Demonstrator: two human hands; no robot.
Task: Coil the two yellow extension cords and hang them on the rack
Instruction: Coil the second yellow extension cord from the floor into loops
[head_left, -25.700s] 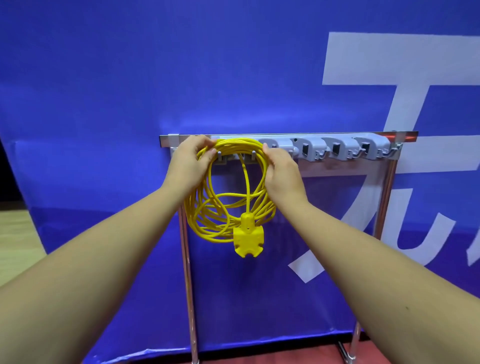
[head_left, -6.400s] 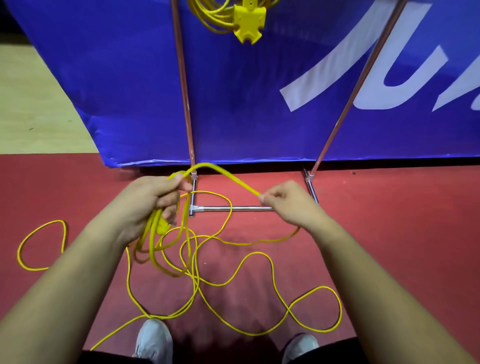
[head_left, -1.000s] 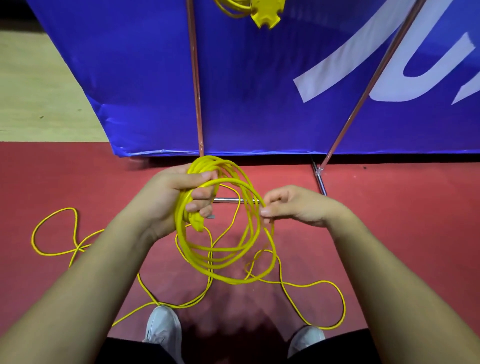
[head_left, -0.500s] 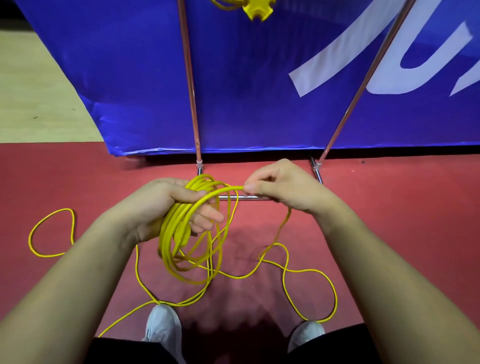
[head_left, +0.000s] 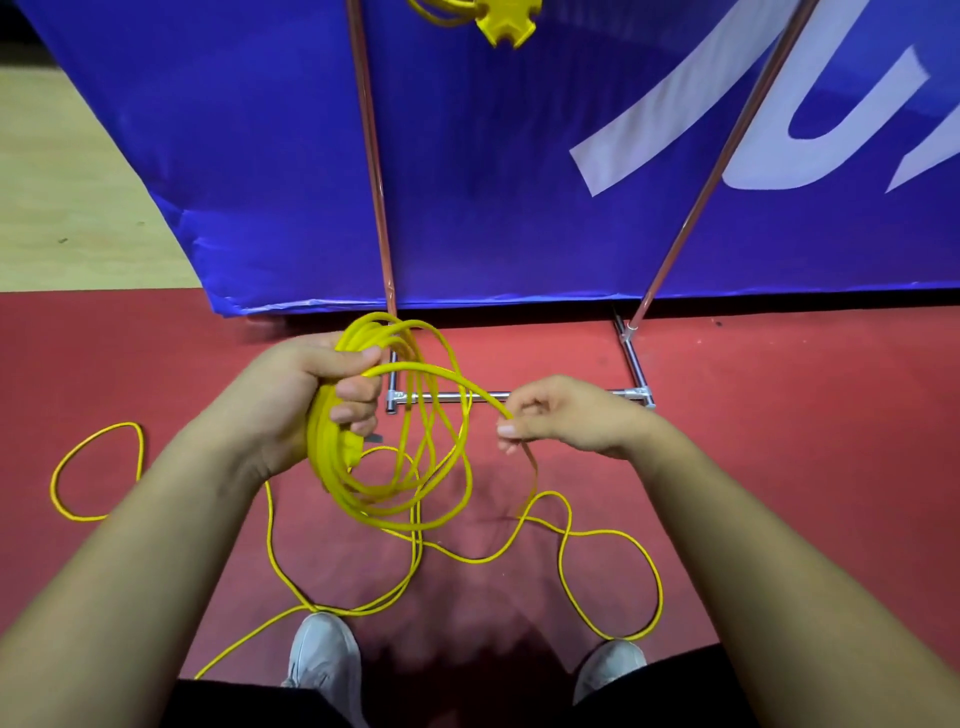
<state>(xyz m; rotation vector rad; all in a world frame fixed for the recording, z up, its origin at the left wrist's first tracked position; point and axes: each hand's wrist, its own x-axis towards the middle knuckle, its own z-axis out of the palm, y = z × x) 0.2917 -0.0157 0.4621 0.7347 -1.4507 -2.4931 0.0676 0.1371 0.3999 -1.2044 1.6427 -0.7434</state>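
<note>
My left hand (head_left: 306, 395) grips a bundle of several loops of the second yellow extension cord (head_left: 395, 483), which hang below the fist. My right hand (head_left: 561, 415) pinches a strand of the same cord to the right of the coil. The rest of this cord trails in loose loops over the red floor, to the left and to the right. The first yellow cord hangs coiled on the rack, and only its yellow socket end (head_left: 506, 23) and a few strands show at the top edge.
Two metal rack legs (head_left: 371, 156) rise in front of a blue banner (head_left: 260, 130), joined at floor level by a metal crossbar (head_left: 519, 396). Pale wood floor lies at the far left. My white shoes (head_left: 322, 660) stand at the bottom.
My right hand has slid right and down along the cord, away from my left hand, drawing out a new length. The coil in my left hand holds one more loop.
</note>
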